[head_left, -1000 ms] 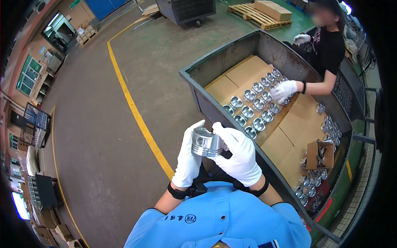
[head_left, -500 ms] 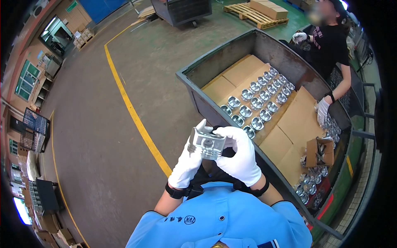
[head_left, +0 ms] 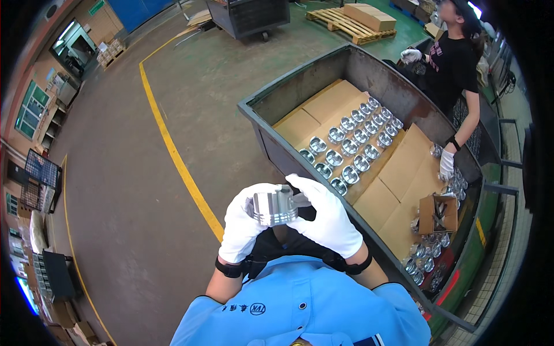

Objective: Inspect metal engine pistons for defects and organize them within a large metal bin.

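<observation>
A shiny metal piston (head_left: 273,206), its ring grooves toward the lower end, is held between my two white-gloved hands in front of my chest. My left hand (head_left: 242,222) is closed round its left side. On the other side, the fingers and thumb of my right hand (head_left: 326,218) grip it, with the right forefinger reaching along its far upper edge. Beyond my right hand, similar pistons (head_left: 350,146) stand in rows on cardboard (head_left: 381,199) inside a large grey metal bin (head_left: 259,124).
A co-worker (head_left: 456,69) in a black shirt stands at the bin's far right, one gloved hand (head_left: 446,166) among loose pistons. A small open cardboard box (head_left: 427,214) sits there too. A yellow line (head_left: 173,153) runs along the floor at left; a wooden pallet (head_left: 352,29) lies behind.
The piston has been turned in my hands, so its grooved side wall now shows instead of its pin bore. Both hands have shifted their hold, and the view has moved slightly.
</observation>
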The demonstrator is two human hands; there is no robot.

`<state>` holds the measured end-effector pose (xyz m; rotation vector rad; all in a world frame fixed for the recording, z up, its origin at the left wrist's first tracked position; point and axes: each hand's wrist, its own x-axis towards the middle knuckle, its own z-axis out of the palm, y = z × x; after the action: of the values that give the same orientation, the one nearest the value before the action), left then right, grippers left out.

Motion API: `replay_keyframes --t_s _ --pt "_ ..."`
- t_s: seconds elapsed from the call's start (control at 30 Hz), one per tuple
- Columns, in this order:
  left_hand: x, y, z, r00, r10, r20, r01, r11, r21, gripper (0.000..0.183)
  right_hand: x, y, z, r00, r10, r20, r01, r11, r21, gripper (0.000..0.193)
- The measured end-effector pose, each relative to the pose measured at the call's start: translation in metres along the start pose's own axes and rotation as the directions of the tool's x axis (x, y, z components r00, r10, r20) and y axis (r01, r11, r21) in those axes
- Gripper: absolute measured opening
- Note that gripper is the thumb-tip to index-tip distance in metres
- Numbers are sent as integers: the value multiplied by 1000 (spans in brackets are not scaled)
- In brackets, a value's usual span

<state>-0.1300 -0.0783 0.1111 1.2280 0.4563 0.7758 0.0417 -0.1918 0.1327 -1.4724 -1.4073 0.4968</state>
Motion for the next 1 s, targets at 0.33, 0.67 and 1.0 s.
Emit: replay_keyframes --t_s 0.33,0.67,1.0 --pt "-1 -7 3 999 38 -38 -23 946 322 47 7 -15 -8 998 -55 33 60 984 -167 81" --pt "0 -11 -2 970 229 88 -243 857 453 66 3 -8 -6 981 -195 -23 180 940 -289 69" --pt "4 1 3 993 -91 71 90 996 17 81 -3 -15 -9 993 -75 -89 71 996 -45 59"
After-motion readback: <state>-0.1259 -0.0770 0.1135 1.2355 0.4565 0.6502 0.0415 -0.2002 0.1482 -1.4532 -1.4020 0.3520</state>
